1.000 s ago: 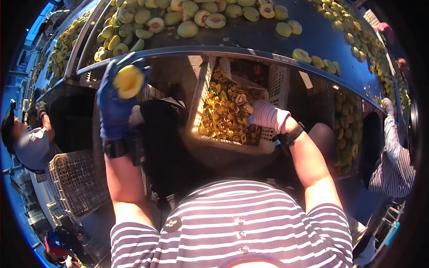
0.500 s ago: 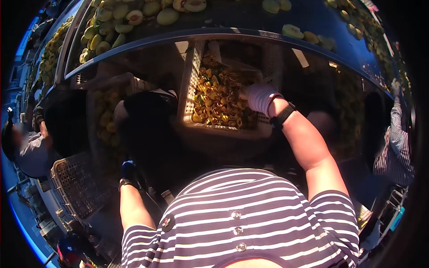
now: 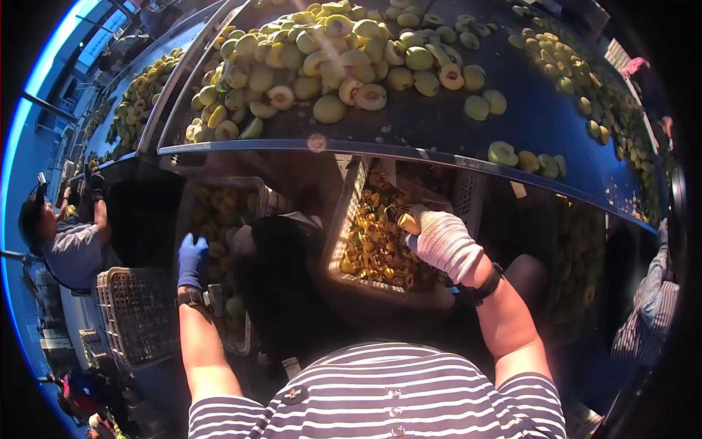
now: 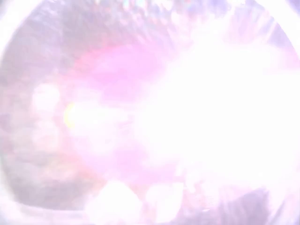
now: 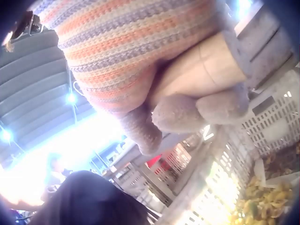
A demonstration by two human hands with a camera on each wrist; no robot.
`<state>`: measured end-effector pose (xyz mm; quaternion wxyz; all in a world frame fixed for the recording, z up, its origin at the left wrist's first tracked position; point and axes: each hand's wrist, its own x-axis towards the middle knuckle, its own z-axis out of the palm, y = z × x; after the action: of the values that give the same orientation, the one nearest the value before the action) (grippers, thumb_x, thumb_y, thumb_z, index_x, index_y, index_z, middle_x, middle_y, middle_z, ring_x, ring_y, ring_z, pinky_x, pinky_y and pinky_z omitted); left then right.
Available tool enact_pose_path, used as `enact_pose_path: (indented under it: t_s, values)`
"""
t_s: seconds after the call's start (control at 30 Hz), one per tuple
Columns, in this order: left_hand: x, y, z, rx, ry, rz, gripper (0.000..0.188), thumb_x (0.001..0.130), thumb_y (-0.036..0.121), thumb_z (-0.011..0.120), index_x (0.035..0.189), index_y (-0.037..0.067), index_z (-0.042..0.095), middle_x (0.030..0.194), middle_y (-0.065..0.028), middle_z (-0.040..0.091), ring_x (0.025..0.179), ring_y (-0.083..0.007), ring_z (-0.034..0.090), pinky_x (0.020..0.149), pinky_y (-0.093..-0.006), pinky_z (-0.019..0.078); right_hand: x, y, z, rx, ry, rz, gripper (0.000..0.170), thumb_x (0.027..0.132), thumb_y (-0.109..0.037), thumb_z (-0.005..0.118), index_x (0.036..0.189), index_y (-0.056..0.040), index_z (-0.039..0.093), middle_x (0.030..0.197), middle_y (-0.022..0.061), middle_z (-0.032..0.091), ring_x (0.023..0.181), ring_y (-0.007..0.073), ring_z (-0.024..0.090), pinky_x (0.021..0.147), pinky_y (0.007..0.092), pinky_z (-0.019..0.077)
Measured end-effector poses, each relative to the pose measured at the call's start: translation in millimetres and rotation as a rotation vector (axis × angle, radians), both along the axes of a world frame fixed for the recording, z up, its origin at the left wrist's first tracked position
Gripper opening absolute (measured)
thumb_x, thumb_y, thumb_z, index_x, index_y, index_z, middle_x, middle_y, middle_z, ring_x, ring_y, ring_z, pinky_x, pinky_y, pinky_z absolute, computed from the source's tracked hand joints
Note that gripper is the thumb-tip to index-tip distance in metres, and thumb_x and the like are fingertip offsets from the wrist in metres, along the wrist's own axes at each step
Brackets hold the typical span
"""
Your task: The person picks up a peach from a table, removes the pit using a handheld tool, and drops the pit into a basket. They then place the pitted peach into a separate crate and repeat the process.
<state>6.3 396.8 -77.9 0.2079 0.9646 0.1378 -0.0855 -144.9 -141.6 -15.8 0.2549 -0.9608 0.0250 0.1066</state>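
Note:
A striped knitted glove covers my right hand [image 3: 447, 245] [image 5: 140, 61], whose fingers curl round a thick wooden handle [image 3: 409, 224] [image 5: 204, 68]; the tool's other end is hidden. Below it, yellow scraps [image 3: 374, 238] [image 5: 262, 201] lie in a pale slatted crate [image 3: 342, 238] [image 5: 220, 180]. My left hand [image 3: 192, 261], in a blue glove, is low on the left, beside a crate of whole-looking fruit [image 3: 219, 205]. How its fingers lie, and whether they hold anything, is unclear; the left wrist view is washed out by glare.
A metal table [image 3: 439, 132] with a raised edge crosses ahead, heaped with halved green-yellow fruit [image 3: 329, 69]. An empty-looking crate [image 3: 137, 314] stands at the left. Other people work at the left [image 3: 73, 234] and right [image 3: 647, 314]. My dark-clad knee [image 3: 281, 256] is between the crates.
My left hand has gone from above the table edge, where it held a yellow fruit half, down to the left; that half is no longer visible. My right hand stays over the scrap crate. The head view has shifted.

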Motion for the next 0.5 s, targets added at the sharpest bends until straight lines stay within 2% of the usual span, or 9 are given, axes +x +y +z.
enact_pose_path:
  t_s: [0.03, 0.07, 0.17, 0.27, 0.3, 0.37, 0.43, 0.47, 0.5]
  values:
    - [31.0, -20.3, 4.7, -0.184, -0.4, -0.116, 0.037, 0.098, 0.028, 0.063, 0.123, 0.001, 0.065, 0.113, -0.0137, 0.07, 0.098, -0.0217, 0.067, 0.087, -0.0349, 0.0526, -0.3, 0.6, 4.2, 0.094, -0.06, -0.04, 0.031, 0.084, -0.025, 0.07, 0.105, -0.0038, 0.063, 0.087, 0.0214, 0.071, 0.084, 0.0395, 0.069, 0.074, 0.0473, 0.0538]
    - [40.4, -88.1, 64.9, -0.319, -0.401, -0.159, 0.04, 0.098, 0.025, 0.065, 0.129, -0.001, 0.063, 0.115, -0.0091, 0.07, 0.1, -0.0162, 0.064, 0.091, -0.0298, 0.0504, 2.4, 0.4, -0.7, 0.16, -0.086, -0.043, 0.035, 0.084, -0.025, 0.071, 0.111, -0.0058, 0.061, 0.088, 0.0212, 0.071, 0.084, 0.0403, 0.069, 0.075, 0.0475, 0.0537]
    - [91.5, -216.2, 101.8, -0.815, -0.278, -0.369, 0.041, 0.099, 0.018, 0.065, 0.134, -0.002, 0.058, 0.118, -0.0073, 0.069, 0.101, -0.014, 0.064, 0.089, -0.0275, 0.0506, 9.5, 7.0, 11.8, 0.4, -0.064, -0.142, 0.039, 0.083, -0.02, 0.075, 0.116, -0.0087, 0.06, 0.095, 0.0215, 0.07, 0.092, 0.0418, 0.068, 0.08, 0.046, 0.0532]
    - [130.4, -344.6, 72.3, -0.165, -0.286, -0.611, 0.073, 0.084, 0.042, 0.077, 0.141, 0.003, 0.051, 0.132, -0.0207, 0.063, 0.117, -0.0285, 0.063, 0.098, -0.0385, 0.0493, 14.7, 6.7, 7.6, 0.392, -0.04, -0.194, 0.045, 0.084, -0.019, 0.073, 0.124, -0.0077, 0.058, 0.104, 0.0235, 0.07, 0.1, 0.0425, 0.066, 0.084, 0.0463, 0.0528]
    - [163.1, -354.3, 31.5, -0.022, -0.215, -0.729, 0.07, 0.08, 0.046, 0.076, 0.135, 0.008, 0.055, 0.127, -0.0225, 0.064, 0.114, -0.0333, 0.065, 0.095, -0.0418, 0.0508, 15.6, 5.7, 7.2, 0.373, -0.021, -0.221, 0.045, 0.085, -0.02, 0.073, 0.125, -0.0074, 0.058, 0.106, 0.0241, 0.069, 0.101, 0.0429, 0.066, 0.085, 0.0464, 0.0527]
    - [154.5, -376.3, 28.9, 0.177, -0.299, -0.745, 0.058, 0.08, 0.045, 0.073, 0.124, 0.009, 0.061, 0.118, -0.02, 0.067, 0.106, -0.0325, 0.067, 0.089, -0.0415, 0.0526, 14.4, 0.7, 8.7, 0.436, -0.06, -0.241, 0.043, 0.087, -0.022, 0.072, 0.126, -0.0087, 0.058, 0.106, 0.0237, 0.068, 0.1, 0.0433, 0.065, 0.085, 0.0457, 0.0515]
    - [147.4, -379.6, 59.5, -0.044, -0.078, -0.755, 0.049, 0.082, 0.04, 0.073, 0.118, 0.007, 0.064, 0.113, -0.0156, 0.07, 0.1, -0.0273, 0.069, 0.087, -0.0386, 0.0535, 14.0, -4.4, 6.1, 0.527, -0.132, -0.221, 0.042, 0.089, -0.023, 0.072, 0.126, -0.0094, 0.058, 0.105, 0.0232, 0.068, 0.101, 0.0433, 0.065, 0.086, 0.045, 0.0507]
    - [151.7, -366.5, 52.2, -0.344, -0.03, -0.734, 0.04, 0.084, 0.033, 0.074, 0.114, 0.006, 0.068, 0.112, -0.0131, 0.072, 0.1, -0.0223, 0.068, 0.084, -0.0357, 0.0544, 13.6, -5.3, 11.7, 0.57, -0.111, -0.256, 0.041, 0.09, -0.023, 0.072, 0.126, -0.0104, 0.058, 0.106, 0.0224, 0.068, 0.102, 0.0428, 0.064, 0.088, 0.0438, 0.0496]
    - [136.6, -362.2, 65.0, -0.871, 0.037, -0.49, 0.043, 0.084, 0.023, 0.077, 0.121, 0.004, 0.065, 0.114, -0.0124, 0.071, 0.104, -0.0219, 0.068, 0.087, -0.0353, 0.0548, 14.9, -6.3, 24.6, 0.655, -0.043, -0.288, 0.041, 0.09, -0.021, 0.072, 0.127, -0.0098, 0.058, 0.107, 0.0197, 0.069, 0.102, 0.0386, 0.066, 0.089, 0.0418, 0.05]
